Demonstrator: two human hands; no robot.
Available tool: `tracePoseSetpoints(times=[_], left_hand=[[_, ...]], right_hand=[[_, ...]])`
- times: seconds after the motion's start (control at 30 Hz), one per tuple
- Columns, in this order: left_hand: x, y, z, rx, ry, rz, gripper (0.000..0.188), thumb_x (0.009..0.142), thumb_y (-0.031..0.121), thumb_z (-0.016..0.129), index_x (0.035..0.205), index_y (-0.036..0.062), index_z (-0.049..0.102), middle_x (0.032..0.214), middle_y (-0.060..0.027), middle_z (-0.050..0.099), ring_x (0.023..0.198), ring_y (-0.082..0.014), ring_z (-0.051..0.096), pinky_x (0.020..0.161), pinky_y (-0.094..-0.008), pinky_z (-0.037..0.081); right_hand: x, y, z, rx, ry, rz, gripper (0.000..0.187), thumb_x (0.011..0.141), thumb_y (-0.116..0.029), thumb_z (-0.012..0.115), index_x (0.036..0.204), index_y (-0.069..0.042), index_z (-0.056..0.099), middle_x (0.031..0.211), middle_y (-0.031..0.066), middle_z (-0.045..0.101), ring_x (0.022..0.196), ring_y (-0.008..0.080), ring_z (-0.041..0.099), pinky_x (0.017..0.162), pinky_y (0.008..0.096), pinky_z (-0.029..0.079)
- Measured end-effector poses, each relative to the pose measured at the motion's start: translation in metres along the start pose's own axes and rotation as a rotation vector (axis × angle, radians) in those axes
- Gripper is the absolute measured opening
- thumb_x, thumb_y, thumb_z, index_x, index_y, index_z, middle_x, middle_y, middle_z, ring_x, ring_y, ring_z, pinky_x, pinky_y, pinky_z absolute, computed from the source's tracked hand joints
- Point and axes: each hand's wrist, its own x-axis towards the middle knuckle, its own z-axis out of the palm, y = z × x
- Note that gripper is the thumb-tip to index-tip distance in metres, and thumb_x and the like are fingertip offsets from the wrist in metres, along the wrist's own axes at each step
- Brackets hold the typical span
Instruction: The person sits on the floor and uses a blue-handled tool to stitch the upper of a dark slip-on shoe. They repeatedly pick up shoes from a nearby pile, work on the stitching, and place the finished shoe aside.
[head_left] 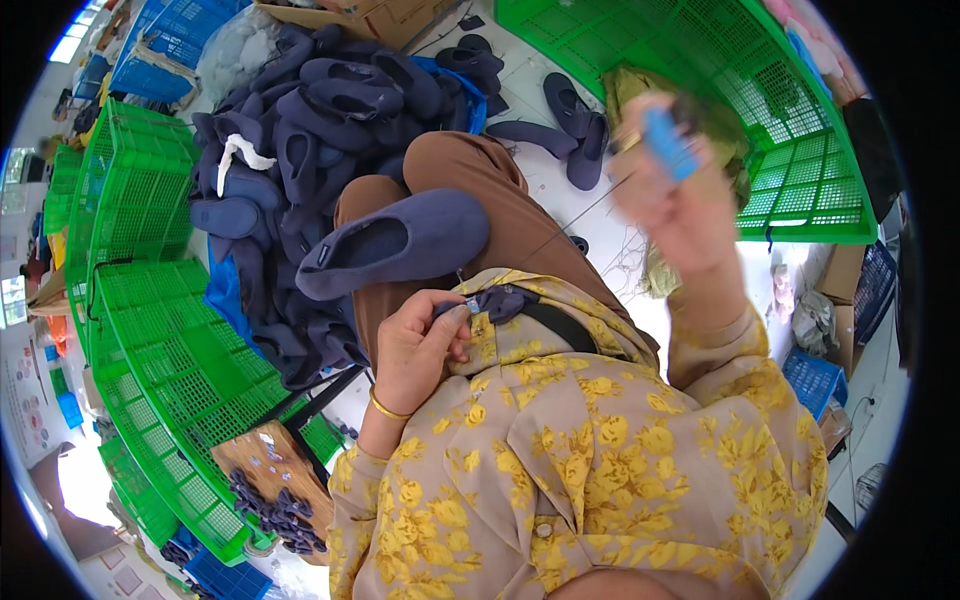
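At my waist, my left hand (420, 335) pinches one end of a small gathered navy fabric piece (505, 302) between thumb and fingers. My right hand (685, 195) is raised out to the right and smeared by motion, its fingers curled. A blue wrap (668, 145) shows around one of its fingers. From the lap toward that hand runs a thin, straight line like a taut thread (580, 222); what the fingertips hold is too blurred to make out. A navy slipper (395, 245) rests across my brown-trousered knees, its opening facing up, just beyond the left hand.
A large heap of navy slippers (330, 115) lies beyond my knees at the left. Loose slippers (575, 125) lie on the floor ahead. Green plastic crates (170, 350) flank the left; another green crate (790, 190) stands right. A wooden board (270, 455) holds small navy pieces.
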Motion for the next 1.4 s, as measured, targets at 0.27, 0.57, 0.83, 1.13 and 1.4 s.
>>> tracePoseSetpoints(times=[0.27,0.57,0.83,1.13,1.4], left_hand=[[0.009,0.013,0.003,0.135,0.032,0.158,0.012,0.096,0.007,0.057,0.103,-0.0023,0.061,0.072,-0.0041,0.063,0.057,-0.0075,0.057,0.055,-0.0212,0.050],[0.022,0.033,0.008,0.373,0.052,0.316,0.014,0.097,0.009,0.057,0.103,-0.0019,0.063,0.081,-0.0042,0.067,0.069,-0.0091,0.060,0.065,-0.0220,0.049],[0.058,0.028,-0.054,0.713,0.112,0.357,0.022,0.093,0.013,0.059,0.107,-0.0025,0.064,0.095,-0.0155,0.068,0.084,-0.0226,0.066,0.079,-0.0299,0.050],[0.049,0.002,-0.020,-0.071,0.061,-0.075,0.041,0.093,0.005,0.056,0.132,-0.0079,0.051,0.109,-0.0042,0.061,0.101,-0.0096,0.055,0.094,-0.0222,0.040],[0.052,-0.004,-0.008,-0.360,0.102,-0.143,0.010,0.091,0.008,0.060,0.098,0.0021,0.064,0.089,-0.0003,0.061,0.082,-0.0097,0.052,0.078,-0.0236,0.041]], right_hand=[[-0.001,-0.069,-0.058,-0.393,0.325,-0.491,0.017,0.100,-0.010,0.047,0.110,-0.001,0.057,0.071,-0.0035,0.039,0.056,0.0057,0.032,0.052,0.0219,0.030],[-0.017,0.075,0.012,-1.653,-0.325,-0.307,0.032,0.074,-0.007,0.066,0.106,-0.012,0.064,0.083,0.0055,0.059,0.073,0.0254,0.062,0.061,0.0375,0.048],[0.007,0.122,0.011,-0.883,0.035,0.205,0.017,0.090,-0.015,0.063,0.099,-0.001,0.066,0.079,0.0117,0.063,0.065,0.0215,0.056,0.060,0.0330,0.044],[0.013,0.129,0.007,-1.007,0.013,0.245,0.018,0.085,-0.008,0.057,0.099,-0.001,0.066,0.082,0.0177,0.064,0.076,0.0320,0.063,0.068,0.0398,0.047],[0.000,0.125,0.004,-1.069,0.004,0.330,0.018,0.080,-0.004,0.055,0.095,0.000,0.064,0.084,0.0180,0.064,0.078,0.0355,0.062,0.068,0.0407,0.047]])
